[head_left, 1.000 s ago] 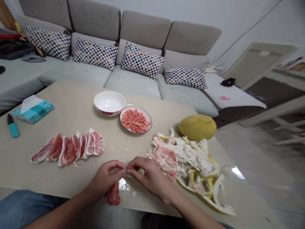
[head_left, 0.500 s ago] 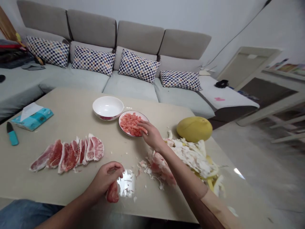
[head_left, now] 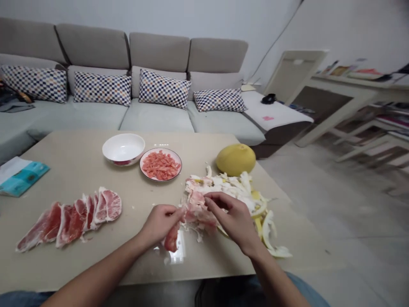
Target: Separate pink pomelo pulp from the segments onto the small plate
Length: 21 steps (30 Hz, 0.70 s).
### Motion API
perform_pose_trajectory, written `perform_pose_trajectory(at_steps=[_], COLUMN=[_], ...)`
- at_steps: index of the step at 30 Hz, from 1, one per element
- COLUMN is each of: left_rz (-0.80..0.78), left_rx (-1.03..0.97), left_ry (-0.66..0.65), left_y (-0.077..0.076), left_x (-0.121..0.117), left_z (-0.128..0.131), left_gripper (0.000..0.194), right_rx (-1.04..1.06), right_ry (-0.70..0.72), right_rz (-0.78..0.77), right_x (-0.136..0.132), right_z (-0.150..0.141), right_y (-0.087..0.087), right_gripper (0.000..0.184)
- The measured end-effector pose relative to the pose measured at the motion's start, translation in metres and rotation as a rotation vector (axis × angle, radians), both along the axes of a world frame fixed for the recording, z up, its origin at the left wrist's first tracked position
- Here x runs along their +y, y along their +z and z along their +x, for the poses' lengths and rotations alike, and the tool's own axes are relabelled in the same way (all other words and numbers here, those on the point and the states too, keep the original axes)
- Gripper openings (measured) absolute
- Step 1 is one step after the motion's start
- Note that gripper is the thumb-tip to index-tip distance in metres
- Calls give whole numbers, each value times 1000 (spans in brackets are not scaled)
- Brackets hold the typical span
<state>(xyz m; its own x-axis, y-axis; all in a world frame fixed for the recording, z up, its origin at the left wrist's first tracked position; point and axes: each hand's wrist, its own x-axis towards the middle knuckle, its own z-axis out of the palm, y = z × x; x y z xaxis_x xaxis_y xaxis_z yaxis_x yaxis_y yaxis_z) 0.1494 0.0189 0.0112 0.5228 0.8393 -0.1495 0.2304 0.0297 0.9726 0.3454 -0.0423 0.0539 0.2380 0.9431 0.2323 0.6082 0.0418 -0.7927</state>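
My left hand (head_left: 161,224) is closed in a pinch on a red pomelo segment (head_left: 171,239), which hangs below the fingers over the table. My right hand (head_left: 231,217) is beside it, thumb and forefinger drawn together over the pink membrane scraps (head_left: 194,209); whether anything is between those fingertips cannot be seen. Beyond both hands is a dark-rimmed plate (head_left: 144,174) bearing loose red pomelo pulp (head_left: 161,165). At left, several unpeeled-membrane pomelo segments (head_left: 75,219) lean in a row on the table.
A white bowl (head_left: 124,147) stands left of the plate. The whole yellow pomelo (head_left: 236,160) sits at the table's right, behind a heap of white pith and rind (head_left: 236,187). A blue tissue pack (head_left: 24,177) lies at far left. The sofa (head_left: 156,117) is behind the table (head_left: 134,260).
My right hand has come back from over the plate to near my left hand, and the pulp at its fingers is gone from sight. My left hand has risen slightly with the segment. The view has turned right.
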Motion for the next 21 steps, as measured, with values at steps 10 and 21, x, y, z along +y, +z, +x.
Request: perform_pose_trajectory(at_steps=[10, 21], left_rz=[192, 187], left_rx=[-6, -113], left_ry=[-16, 217], left_y=[4, 20], left_x=[19, 4], left_z=[73, 41], left_gripper=[35, 29], right_rx=[105, 257], right_ry=[34, 147], right_rz=[-94, -193], right_x=[-8, -17], right_z=[16, -36], right_y=[-8, -13], right_gripper=[20, 19])
